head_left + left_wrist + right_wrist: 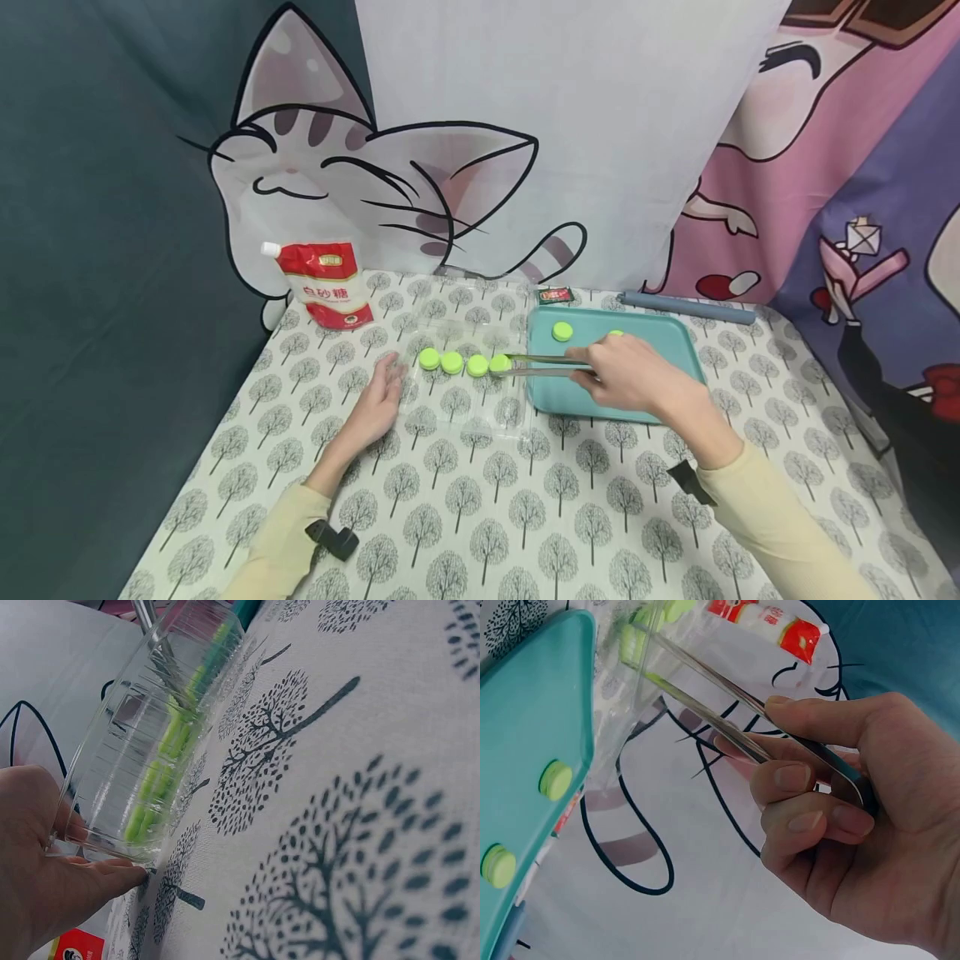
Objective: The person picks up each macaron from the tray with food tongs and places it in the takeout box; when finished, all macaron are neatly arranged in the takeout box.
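Note:
My right hand (626, 375) holds metal tongs (712, 697), their tips at the rightmost of several green round pieces (452, 362) lined up in a clear plastic container (457, 417). In the left wrist view the tongs' metal arms (161, 660) reach down into the container. At the container's left side is my left hand (377, 404); in the left wrist view that hand (45, 862) has its thumb and fingers around the end wall. On the teal tray (577, 404), to the right, lies a green piece (562, 332), with another partly hidden behind my right hand.
A red and white pouch (326, 286) with a white cap stands at the back left. Behind the tray lie a small dark green and red packet (556, 295) and a grey-blue rod (686, 307). A printed curtain (600, 100) hangs behind the table.

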The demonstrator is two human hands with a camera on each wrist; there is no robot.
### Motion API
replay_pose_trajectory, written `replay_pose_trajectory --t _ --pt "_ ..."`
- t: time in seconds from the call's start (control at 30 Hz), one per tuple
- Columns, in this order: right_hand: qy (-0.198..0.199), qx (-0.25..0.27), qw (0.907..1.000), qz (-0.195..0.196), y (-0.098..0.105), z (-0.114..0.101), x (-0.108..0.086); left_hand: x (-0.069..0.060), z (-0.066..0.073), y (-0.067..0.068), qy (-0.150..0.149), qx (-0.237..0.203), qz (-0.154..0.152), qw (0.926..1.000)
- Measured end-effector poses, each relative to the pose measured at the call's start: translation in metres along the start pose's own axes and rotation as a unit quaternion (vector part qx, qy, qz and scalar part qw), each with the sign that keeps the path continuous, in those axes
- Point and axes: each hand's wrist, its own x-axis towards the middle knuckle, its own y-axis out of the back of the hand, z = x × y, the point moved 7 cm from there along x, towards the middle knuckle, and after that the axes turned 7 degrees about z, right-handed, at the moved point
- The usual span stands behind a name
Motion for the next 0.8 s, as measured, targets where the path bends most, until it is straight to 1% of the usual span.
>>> replay_pose_trajectory --t 0.07,0.17,0.23,0.33,0.47,0.6,0.73,0.8 --pt "-0.012 0.000 0.9999 0.003 0.002 0.001 -0.001 0.002 0.001 0.000 -0.002 0.000 0.001 1.0000" --pt "-0.023 0.009 0.9996 0.014 0.005 0.006 -0.008 0.003 0.001 -0.001 -0.002 0.000 0.003 1.0000" --pt "-0.020 0.016 0.9993 0.029 0.007 0.009 -0.015 0.003 0.001 -0.001 0.001 0.002 0.003 1.0000" --pt "-0.005 0.026 0.9975 0.066 0.010 0.015 -0.026 0.002 -0.001 0.000 0.005 0.004 0.005 1.0000" --pt "-0.005 0.047 0.9924 0.113 0.012 0.026 -0.042 0.001 -0.002 0.000 0.004 0.005 0.006 1.0000" --pt "-0.030 0.074 0.9874 0.137 0.011 0.038 -0.057 0.000 -0.004 0.000 0.005 0.007 0.005 1.0000" --pt "-0.043 0.090 0.9803 0.171 0.013 0.049 -0.068 0.000 -0.003 0.000 0.002 0.006 0.007 1.0000" --pt "-0.043 0.087 0.9777 0.186 0.013 0.055 -0.072 0.000 -0.002 0.000 0.003 0.007 0.007 0.9999"
